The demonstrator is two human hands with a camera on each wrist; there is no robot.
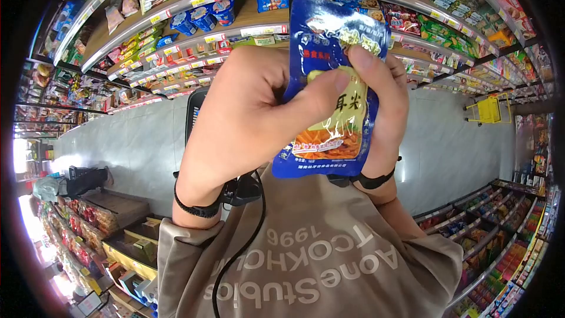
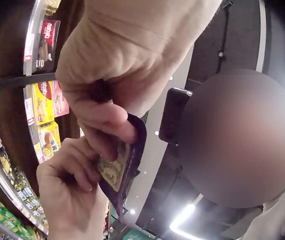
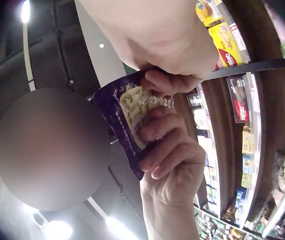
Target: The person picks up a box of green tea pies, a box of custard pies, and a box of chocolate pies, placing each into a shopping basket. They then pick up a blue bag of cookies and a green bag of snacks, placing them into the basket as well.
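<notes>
A blue food packet with a pale label and pictured food is held up before the chest, its printed front facing the head camera. My left hand grips its left side, the thumb lying across the front. On the right edge my right hand pinches it, thumb near the upper front and fingers behind. In the left wrist view, the packet lies between my left hand and right hand. The right wrist view has the packet's back, with fingers of both hands curled against it.
Shelves of packaged snacks and blue cups stand ahead. A yellow stool-like frame is on the grey floor at right. More stocked racks are at lower right, and boxes at lower left.
</notes>
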